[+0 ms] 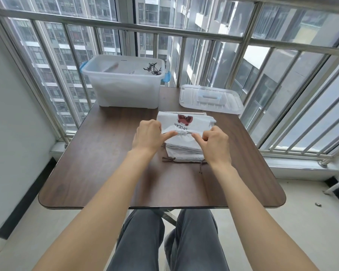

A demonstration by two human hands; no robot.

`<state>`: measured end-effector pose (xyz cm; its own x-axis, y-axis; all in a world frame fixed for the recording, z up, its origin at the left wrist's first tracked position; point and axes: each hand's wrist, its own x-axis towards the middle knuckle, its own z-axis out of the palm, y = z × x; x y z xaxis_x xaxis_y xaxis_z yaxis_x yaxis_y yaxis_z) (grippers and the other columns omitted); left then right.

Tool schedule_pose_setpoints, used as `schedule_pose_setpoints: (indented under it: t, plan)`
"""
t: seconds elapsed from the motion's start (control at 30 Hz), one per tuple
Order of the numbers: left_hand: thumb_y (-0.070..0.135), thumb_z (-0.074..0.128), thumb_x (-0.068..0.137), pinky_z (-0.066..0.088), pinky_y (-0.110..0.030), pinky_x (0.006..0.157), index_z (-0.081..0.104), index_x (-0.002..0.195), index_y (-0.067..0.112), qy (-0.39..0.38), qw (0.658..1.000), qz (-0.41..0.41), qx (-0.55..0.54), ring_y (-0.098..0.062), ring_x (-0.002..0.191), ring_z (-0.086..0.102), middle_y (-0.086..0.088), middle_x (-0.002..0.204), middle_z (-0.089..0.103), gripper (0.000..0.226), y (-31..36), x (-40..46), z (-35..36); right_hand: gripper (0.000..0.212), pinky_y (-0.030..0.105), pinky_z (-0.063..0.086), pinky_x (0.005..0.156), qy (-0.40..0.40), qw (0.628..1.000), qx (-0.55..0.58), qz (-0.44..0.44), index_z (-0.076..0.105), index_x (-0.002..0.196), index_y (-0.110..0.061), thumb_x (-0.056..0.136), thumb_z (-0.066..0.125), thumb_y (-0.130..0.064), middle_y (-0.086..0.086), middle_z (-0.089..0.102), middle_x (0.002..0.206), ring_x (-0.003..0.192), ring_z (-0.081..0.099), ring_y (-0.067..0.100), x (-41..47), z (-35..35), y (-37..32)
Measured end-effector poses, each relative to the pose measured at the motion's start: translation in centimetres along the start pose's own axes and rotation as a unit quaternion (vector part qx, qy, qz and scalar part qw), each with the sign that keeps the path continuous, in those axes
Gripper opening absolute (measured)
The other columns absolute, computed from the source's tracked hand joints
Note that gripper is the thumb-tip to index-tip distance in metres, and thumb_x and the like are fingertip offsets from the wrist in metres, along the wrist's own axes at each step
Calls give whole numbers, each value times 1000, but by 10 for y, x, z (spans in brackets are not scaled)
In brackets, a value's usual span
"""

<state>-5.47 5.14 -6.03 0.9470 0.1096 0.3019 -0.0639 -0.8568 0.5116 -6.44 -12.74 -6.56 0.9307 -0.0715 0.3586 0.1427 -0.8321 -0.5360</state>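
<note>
In the head view, the person is sitting at a brown table (106,173) on a balcony, with both forearms reaching forward over it. The left hand (148,136) and the right hand (215,141) are holding the top bag (186,123), a white drawstring bag with a red print, one hand at each side of its gathered mouth. The fingers of both hands are curling in and gripping the edge of the bag, and both thumbs are pointing inward toward the bunched cloth between them. A thin dark cord is showing along the mouth, just beside the right thumb. The top bag is lying on a stack of bags (186,150) of the same white cloth, near the middle of the table, and dark cord ends are hanging out at the front of the stack.

Behind the stack, at the far left of the table, a clear storage box (123,89) is standing open, with some dark cords (152,68) lying inside it. Its lid (209,98) is lying flat at the far right. A metal railing (241,39) is running behind the table.
</note>
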Motion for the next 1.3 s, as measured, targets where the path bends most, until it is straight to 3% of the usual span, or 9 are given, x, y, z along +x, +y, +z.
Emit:
schedule_pose_setpoints:
  t: [0.17, 0.23, 0.37, 0.53, 0.73, 0.83, 1.07, 1.2, 1.3]
  plan:
    - [48, 76, 71, 30, -18, 53, 40, 49, 16, -44, 995, 29, -87, -5, 56, 36, 6, 53, 42, 52, -2, 1, -6, 48, 25, 18, 58, 25, 998, 44, 35, 40, 48, -12, 89, 60, -27, 7, 41, 73, 65, 40, 22, 1, -2, 5]
    - [40, 76, 74, 31, -14, 52, 43, 54, 13, -56, 993, 50, -89, -7, 55, 35, 7, 54, 41, 47, -6, 4, -9, 51, 24, 18, 57, 28, 998, 40, 37, 35, 46, -15, 90, 59, -25, 4, 39, 72, 64, 39, 21, 0, -2, 5]
    - [38, 67, 84, 27, -22, 58, 56, 65, 4, -9, 998, 51, -43, -17, 63, 41, 0, 58, 48, 40, -7, 9, -12, 49, 25, 20, 57, 36, 997, 50, 38, 39, 49, -8, 91, 57, -25, 1, 35, 68, 61, 38, 20, -1, 0, 1]
    - [35, 61, 89, 28, -26, 64, 61, 69, 2, 26, 999, 33, -28, -20, 69, 43, -6, 65, 54, 39, -7, 7, -11, 56, 24, 19, 57, 40, 996, 64, 37, 28, 44, -16, 91, 57, -22, -5, 29, 62, 53, 30, 14, 0, -1, 3]
    - [34, 61, 89, 26, -25, 64, 52, 62, 10, 23, 999, 15, -25, -22, 69, 43, -3, 62, 49, 38, -9, 8, -14, 56, 26, 14, 54, 35, 997, 59, 23, 28, 44, -18, 91, 58, -22, -6, 29, 60, 50, 29, 9, -4, -5, 7]
    - [34, 59, 90, 28, -26, 65, 56, 65, 10, 31, 999, 4, -22, -22, 71, 44, -3, 64, 51, 35, -10, 7, -13, 57, 26, 14, 54, 35, 998, 54, 19, 27, 44, -20, 91, 58, -22, -6, 28, 60, 50, 28, 9, -4, -5, 4]
    - [33, 56, 92, 29, -28, 62, 50, 62, 12, 29, 998, -33, -50, -26, 73, 45, -3, 63, 47, 37, -7, 5, -14, 57, 27, 14, 54, 40, 997, 61, 30, 27, 44, -17, 90, 59, -25, -4, 29, 58, 59, 34, 21, -1, -8, 0]
    - [30, 55, 88, 22, -30, 50, 35, 49, 17, 6, 993, -72, -98, -16, 56, 35, 2, 49, 34, 46, -4, -2, -17, 54, 31, 17, 56, 39, 996, 58, 59, 35, 47, -10, 88, 60, -34, 1, 39, 59, 65, 40, 23, -5, -11, 1]
    - [26, 56, 86, 21, -27, 50, 36, 47, 17, -81, 965, -113, -224, -10, 45, 26, 5, 43, 28, 45, -4, -8, -16, 48, 32, 32, 76, 22, 996, 53, 64, 40, 48, -18, 88, 58, -36, -3, 51, 78, 88, 45, 22, -5, -13, -4]
